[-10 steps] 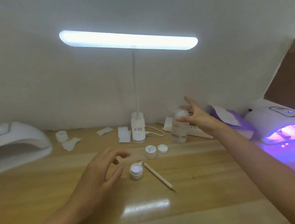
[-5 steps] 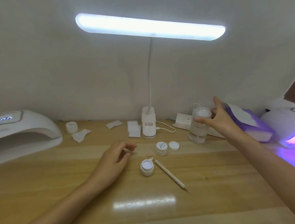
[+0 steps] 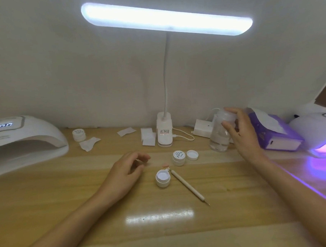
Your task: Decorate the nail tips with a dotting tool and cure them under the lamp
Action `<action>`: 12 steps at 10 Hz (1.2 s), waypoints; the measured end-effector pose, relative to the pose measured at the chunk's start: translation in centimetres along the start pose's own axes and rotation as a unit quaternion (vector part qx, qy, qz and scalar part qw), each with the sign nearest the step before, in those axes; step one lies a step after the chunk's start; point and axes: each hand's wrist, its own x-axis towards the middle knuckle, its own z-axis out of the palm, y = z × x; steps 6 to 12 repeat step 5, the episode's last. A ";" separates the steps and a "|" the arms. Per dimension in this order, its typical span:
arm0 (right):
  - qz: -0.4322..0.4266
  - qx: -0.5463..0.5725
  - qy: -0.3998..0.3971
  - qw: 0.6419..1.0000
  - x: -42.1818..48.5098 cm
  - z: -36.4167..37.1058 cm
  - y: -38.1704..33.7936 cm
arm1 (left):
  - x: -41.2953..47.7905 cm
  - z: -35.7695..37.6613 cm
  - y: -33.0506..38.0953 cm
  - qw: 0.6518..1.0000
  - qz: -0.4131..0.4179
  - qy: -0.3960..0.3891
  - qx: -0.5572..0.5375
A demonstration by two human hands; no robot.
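Between the two forearms, bare wood runs toward the near edge of the table (image 3: 49,193), which ends at a plain wall behind. At the left edge sits an unlit curing lamp (image 3: 26,140), at the right a lit curing lamp (image 3: 319,133) glowing purple. Mid-table, the dotting tool (image 3: 189,187) lies beside an open jar (image 3: 162,177), a nail tip (image 3: 166,164) just behind it. Left hand (image 3: 126,169) rests loosely curled, holding nothing. Right hand (image 3: 243,136) curves its fingers round a clear bottle (image 3: 219,137); through the blur I cannot tell whether it grips
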 end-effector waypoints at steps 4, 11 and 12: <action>0.022 -0.186 -0.037 0.982 -0.8 -0.9 0.0 | 0.0 -0.4 0.1 0.999 -0.013 0.032 -0.006; 0.033 -0.185 -0.039 0.981 -1.2 -2.0 -1.0 | -0.4 -0.6 0.7 0.999 -0.021 0.017 0.035; 0.033 -0.185 -0.039 0.981 -1.2 -2.0 -1.0 | -0.4 -0.6 0.7 0.999 -0.021 0.017 0.035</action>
